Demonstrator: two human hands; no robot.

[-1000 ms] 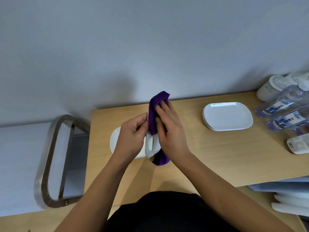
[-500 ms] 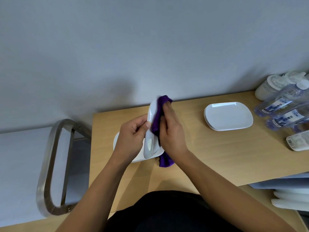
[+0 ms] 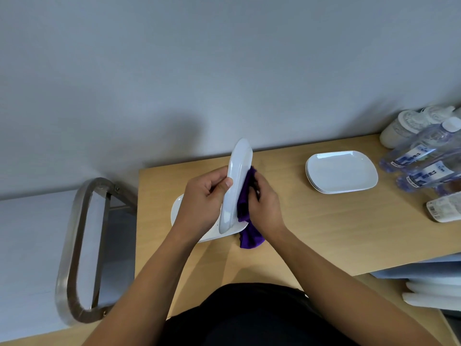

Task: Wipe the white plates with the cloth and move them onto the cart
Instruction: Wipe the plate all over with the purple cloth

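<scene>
My left hand [image 3: 204, 203] grips a white plate [image 3: 237, 181] held on edge above the wooden table [image 3: 324, 236]. My right hand [image 3: 265, 206] presses a purple cloth [image 3: 245, 203] against the plate's right face; the cloth's tail hangs down to the table. Another white plate [image 3: 212, 236] lies flat on the table under my hands, mostly hidden. A short stack of white plates [image 3: 341, 172] sits at the back right of the table. The cart [image 3: 30, 245] with its metal handle [image 3: 74, 245] stands to the left of the table.
Water bottles [image 3: 424, 158] and white lidded containers [image 3: 404, 126] crowd the table's far right corner, with one bottle lying on its side [image 3: 446, 208]. A grey wall runs along the back edge. White items [image 3: 434, 293] sit on a lower shelf at the right.
The plate has risen and turned more upright in my left hand. My right hand and the cloth slid down from the plate's top edge to its middle.
</scene>
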